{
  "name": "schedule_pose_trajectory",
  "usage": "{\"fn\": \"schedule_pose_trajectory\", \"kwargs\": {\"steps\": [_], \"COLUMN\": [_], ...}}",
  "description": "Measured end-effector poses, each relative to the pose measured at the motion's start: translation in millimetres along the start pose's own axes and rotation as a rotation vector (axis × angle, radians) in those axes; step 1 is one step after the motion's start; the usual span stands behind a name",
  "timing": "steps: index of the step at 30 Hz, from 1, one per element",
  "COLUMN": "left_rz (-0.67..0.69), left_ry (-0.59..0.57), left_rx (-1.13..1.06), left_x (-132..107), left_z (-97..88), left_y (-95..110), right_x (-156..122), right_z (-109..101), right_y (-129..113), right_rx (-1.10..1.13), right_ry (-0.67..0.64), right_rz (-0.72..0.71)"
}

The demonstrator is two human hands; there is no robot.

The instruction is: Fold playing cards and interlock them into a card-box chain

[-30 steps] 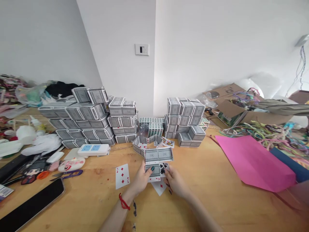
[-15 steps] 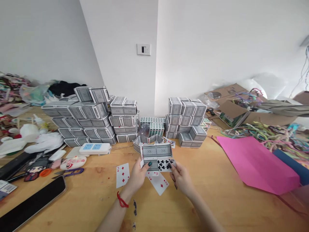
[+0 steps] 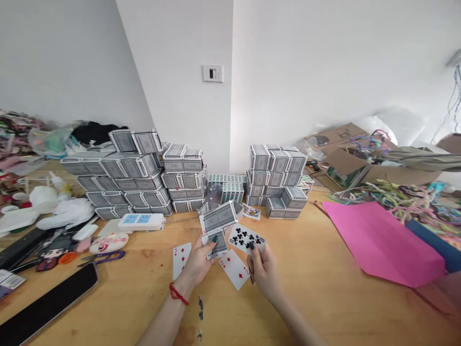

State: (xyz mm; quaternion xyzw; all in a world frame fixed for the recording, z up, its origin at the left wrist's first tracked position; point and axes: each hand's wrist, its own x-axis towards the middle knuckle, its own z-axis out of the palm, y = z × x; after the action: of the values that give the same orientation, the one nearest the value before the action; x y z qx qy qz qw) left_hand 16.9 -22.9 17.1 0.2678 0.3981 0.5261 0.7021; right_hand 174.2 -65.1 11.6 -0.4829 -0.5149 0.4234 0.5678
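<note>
1. Left hand (image 3: 197, 262): closed, thumb on top, gripping grey-backed cards (image 3: 218, 243). A longer grey patterned panel (image 3: 219, 216) lies just beyond them, tilted; whether it is joined to them cannot be told.
2. Right hand (image 3: 265, 270): thumb and fingers pinching the ten of clubs (image 3: 240, 236) at its right end, face up. Its left end is just beside the left hand's cards.
3. Between the hands, on the table (image 3: 298, 298): two of diamonds (image 3: 235, 271), face up, angled. Three of diamonds (image 3: 179, 259) beside the left hand, partly hidden by it.
4. Behind the panel: folded-card ring (image 3: 238, 210), partly covered. Picture card (image 3: 253, 212) near its right side.
5. Farther back: stacked card blocks at left (image 3: 131, 167), centre-left (image 3: 183, 181) and right (image 3: 276, 180); small green-and-white boxes (image 3: 233, 191) between the latter two.
6. Left side: power strip (image 3: 140, 221), snips (image 3: 108, 257), phone (image 3: 52, 307).
7. Right side: pink sheet (image 3: 383, 245), overlapping a blue sheet (image 3: 437, 250); yarn pile (image 3: 399, 202) behind.
</note>
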Motion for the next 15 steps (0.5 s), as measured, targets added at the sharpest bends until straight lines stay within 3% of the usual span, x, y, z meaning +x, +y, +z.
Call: {"fn": "schedule_pose_trajectory", "kwargs": {"steps": [10,15], "left_rz": [0.011,0.003], "left_ry": [-0.023,-0.001], "left_rx": [0.027,0.036], "left_x": [1.7,-1.7], "left_z": [-2.9,2.3], "left_y": [-3.5,1.0], "right_x": [1.0,1.3], "right_z": [0.4,0.4], "right_y": [4.7,5.7], "right_rx": [0.038,0.025], "right_ry": [-0.036,0.01], "right_rz": [0.046,0.047]}}
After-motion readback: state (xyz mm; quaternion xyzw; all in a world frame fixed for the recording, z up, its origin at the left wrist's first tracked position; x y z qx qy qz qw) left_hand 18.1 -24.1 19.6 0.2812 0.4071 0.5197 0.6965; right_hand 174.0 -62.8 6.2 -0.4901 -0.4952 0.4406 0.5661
